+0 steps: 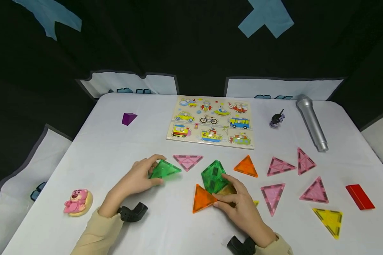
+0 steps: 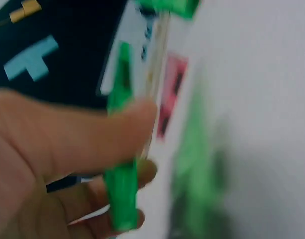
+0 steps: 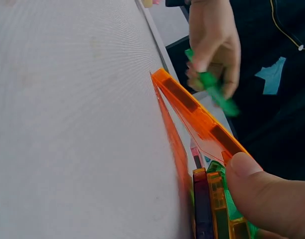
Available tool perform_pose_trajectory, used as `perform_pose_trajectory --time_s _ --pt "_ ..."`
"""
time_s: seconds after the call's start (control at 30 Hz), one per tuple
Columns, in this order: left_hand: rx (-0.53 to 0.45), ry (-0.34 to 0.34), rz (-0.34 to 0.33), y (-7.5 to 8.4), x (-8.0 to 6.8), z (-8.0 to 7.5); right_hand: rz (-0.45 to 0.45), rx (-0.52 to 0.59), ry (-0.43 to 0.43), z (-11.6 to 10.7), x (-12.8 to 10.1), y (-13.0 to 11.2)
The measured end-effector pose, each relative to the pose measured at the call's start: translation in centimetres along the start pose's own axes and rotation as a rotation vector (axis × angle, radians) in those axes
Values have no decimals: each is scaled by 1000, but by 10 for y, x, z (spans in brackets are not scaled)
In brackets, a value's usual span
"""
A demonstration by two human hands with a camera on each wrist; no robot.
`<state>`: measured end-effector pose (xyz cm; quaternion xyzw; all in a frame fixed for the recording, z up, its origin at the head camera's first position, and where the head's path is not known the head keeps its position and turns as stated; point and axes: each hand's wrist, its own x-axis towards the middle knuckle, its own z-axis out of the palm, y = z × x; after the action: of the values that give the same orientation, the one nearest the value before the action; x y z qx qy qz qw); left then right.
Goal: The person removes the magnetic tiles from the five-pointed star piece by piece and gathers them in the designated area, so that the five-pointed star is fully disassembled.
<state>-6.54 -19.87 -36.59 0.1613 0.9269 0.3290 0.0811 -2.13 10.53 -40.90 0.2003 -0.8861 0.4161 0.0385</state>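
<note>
Here your left hand (image 1: 140,177) pinches a green triangle tile (image 1: 164,169), tilted up off the white desk (image 1: 115,148), just beside a pink triangle (image 1: 188,161). Your right hand (image 1: 239,202) grips a cluster of green tile (image 1: 214,176) and orange tile (image 1: 201,199), thumb pressed along the orange edge.

Puzzle board (image 1: 210,122) behind the tiles, microphone (image 1: 312,122) right (bear figure (image 1: 77,202) left)

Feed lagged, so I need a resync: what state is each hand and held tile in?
left hand: grips a green triangle tile, lifted edge-up
right hand: holds the tile cluster
green tile in cluster: tilted upright
orange tile: joined to cluster, on table
</note>
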Motion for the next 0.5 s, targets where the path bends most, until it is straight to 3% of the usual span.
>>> perform_pose_trajectory --time_s 0.1,0.27,0.4,0.5 --pt "86 46 -53 -13 0 -2 -11 -4 7 -1 1 0" --pt "113 50 -59 -25 3 4 -27 1 16 -1 1 0" --pt "88 76 -72 -24 5 9 -19 -2 13 0 2 0" --pt "70 125 -64 -14 3 14 2 -2 -2 0 0 0"
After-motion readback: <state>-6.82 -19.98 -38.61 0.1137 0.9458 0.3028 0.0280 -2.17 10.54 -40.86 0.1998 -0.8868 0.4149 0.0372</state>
